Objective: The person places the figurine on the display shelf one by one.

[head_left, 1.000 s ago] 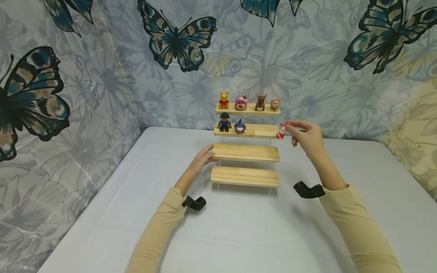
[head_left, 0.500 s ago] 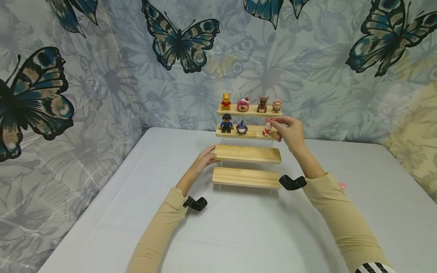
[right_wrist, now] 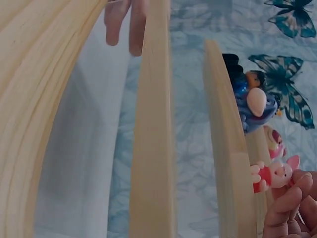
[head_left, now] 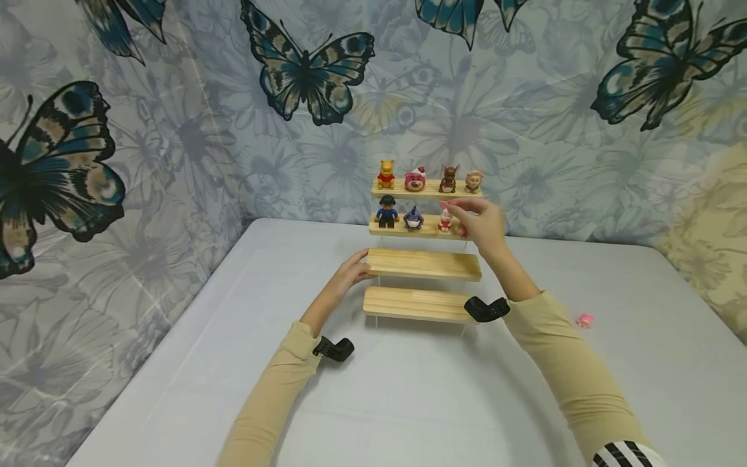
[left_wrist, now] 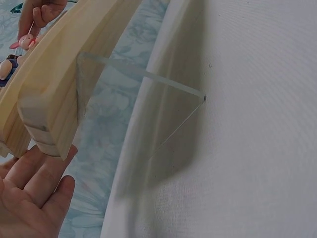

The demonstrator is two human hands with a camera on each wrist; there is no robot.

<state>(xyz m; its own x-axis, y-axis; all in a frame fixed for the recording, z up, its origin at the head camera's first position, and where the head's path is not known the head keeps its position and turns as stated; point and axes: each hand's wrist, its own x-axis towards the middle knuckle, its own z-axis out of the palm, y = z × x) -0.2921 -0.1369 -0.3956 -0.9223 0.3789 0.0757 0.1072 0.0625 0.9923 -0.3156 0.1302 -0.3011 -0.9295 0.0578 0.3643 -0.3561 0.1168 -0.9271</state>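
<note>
My right hand point(head_left: 481, 224) pinches a small pink pig figurine in red point(head_left: 445, 219) by its head. In the right wrist view the figurine point(right_wrist: 272, 176) is at the second board, its feet at or touching the wood. To its left on that board point(head_left: 430, 231) stand a blue donkey figurine point(head_left: 414, 219) and a dark-haired doll in blue point(head_left: 387, 212). My left hand point(head_left: 349, 271) rests at the left end of the third board point(head_left: 423, 264). In the left wrist view the fingers point(left_wrist: 42, 178) look fairly straight against the board end, with their tips partly hidden.
On the top board point(head_left: 428, 194) stand a yellow bear point(head_left: 386, 175), a pink bear point(head_left: 415, 179), a brown figurine point(head_left: 448, 179) and a pale-faced one point(head_left: 473, 181). The lowest board point(head_left: 417, 303) sits in front on clear legs. A small pink object point(head_left: 584, 320) lies on the white table at right.
My right hand has carried the pig figurine leftward from beside the second board to a place near the donkey. The left hand stays at the third board. The view has shifted slightly.
</note>
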